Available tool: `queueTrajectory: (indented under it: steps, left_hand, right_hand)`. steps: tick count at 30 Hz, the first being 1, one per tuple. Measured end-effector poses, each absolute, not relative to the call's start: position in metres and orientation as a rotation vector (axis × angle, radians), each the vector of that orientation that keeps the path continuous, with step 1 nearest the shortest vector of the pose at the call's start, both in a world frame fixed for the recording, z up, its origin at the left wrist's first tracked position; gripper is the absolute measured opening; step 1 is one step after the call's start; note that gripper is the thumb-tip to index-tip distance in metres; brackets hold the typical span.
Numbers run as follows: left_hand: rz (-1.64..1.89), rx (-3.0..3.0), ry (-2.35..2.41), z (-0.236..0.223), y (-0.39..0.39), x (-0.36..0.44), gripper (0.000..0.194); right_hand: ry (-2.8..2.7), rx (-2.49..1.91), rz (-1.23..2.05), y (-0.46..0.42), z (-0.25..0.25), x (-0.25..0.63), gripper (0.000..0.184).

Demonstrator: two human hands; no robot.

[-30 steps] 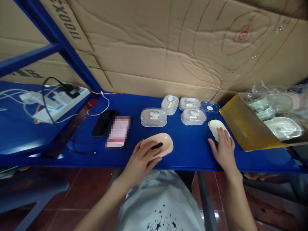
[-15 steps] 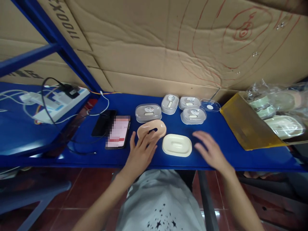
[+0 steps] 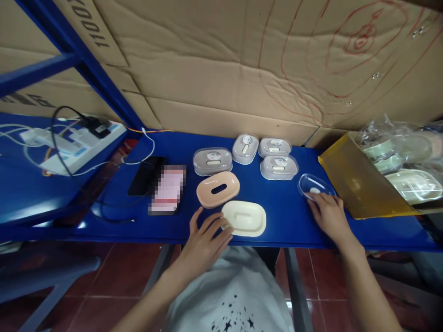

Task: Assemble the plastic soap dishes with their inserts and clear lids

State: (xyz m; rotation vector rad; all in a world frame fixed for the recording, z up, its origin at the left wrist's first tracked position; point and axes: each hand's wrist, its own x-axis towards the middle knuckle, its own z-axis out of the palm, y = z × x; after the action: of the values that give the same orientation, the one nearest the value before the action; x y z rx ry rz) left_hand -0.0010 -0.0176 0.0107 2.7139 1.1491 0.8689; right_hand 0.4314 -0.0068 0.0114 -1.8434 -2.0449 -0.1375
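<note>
My left hand [image 3: 206, 240] has its fingers spread, and their tips touch the left edge of a cream oval soap dish [image 3: 254, 228]. Just behind lies a peach oval tray [image 3: 202, 189] with a dark slot in its middle. On the right, my right hand [image 3: 328, 216] grips the near edge of a clear plastic lid [image 3: 320, 181] that carries a round white sticker. Its thumb is partly hidden. Along the back stand several lidded soap dishes, among them one on the left [image 3: 212, 168] and one on the right [image 3: 279, 173], with stickers on their clear lids.
A cardboard box [image 3: 341, 177] at the right holds bagged dishes [image 3: 413, 186]. To the left lie a lit phone [image 3: 169, 191], a dark phone [image 3: 140, 179], cables and a white power strip [image 3: 114, 133]. Cardboard sheets [image 3: 207, 69] wall the back of the blue table [image 3: 284, 212].
My right hand has moved right and taken hold of the clear lid, which has come forward from the back. The cream dish has shifted left and nearer, with my left hand now at its edge.
</note>
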Motion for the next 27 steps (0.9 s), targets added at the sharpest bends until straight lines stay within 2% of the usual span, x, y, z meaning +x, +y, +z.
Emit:
queueTrajectory:
  steps: [3,5,10,12,14,18,21,23,27]
  left_hand:
    - [0.890,2.684,1.135,0.006,-0.019,0.002,0.015]
    - [0.878,2.689,1.102,0.005,-0.020,0.006,0.016]
    - [0.881,2.715,1.089,0.008,-0.018,0.013,0.012]
    - [0.894,2.727,1.122,0.009,-0.018,0.012,0.012]
    - [0.911,2.735,1.162,0.010,-0.017,0.009,0.018]
    - [0.946,2.735,1.266,0.012,-0.010,-0.004,0.032]
    - [0.898,2.700,1.442,0.011,0.005,-0.017,0.048]
    - [0.867,2.651,1.500,0.008,0.018,-0.023,0.050]
    - [1.086,2.447,1.387,0.010,0.033,-0.024,0.030]
  right_hand:
    - [-1.923,-1.755,0.348,-0.065,0.026,0.412,0.032]
    - [-1.706,-1.735,0.532,-0.079,0.036,0.405,0.031]
    - [-1.434,-1.767,0.742,-0.032,0.043,0.425,0.054]
    - [-1.544,-1.859,0.641,0.000,0.043,0.443,0.065]
    - [-1.666,-1.978,0.412,0.027,0.042,0.458,0.068]
    - [-1.709,-2.025,0.051,0.041,0.040,0.451,0.058]
    - [-1.865,-1.826,-0.101,0.017,0.034,0.400,0.048]
    - [-2.132,-1.568,0.026,-0.006,0.028,0.353,0.042]
    - [-2.490,-1.336,0.253,-0.042,0.015,0.279,0.057]
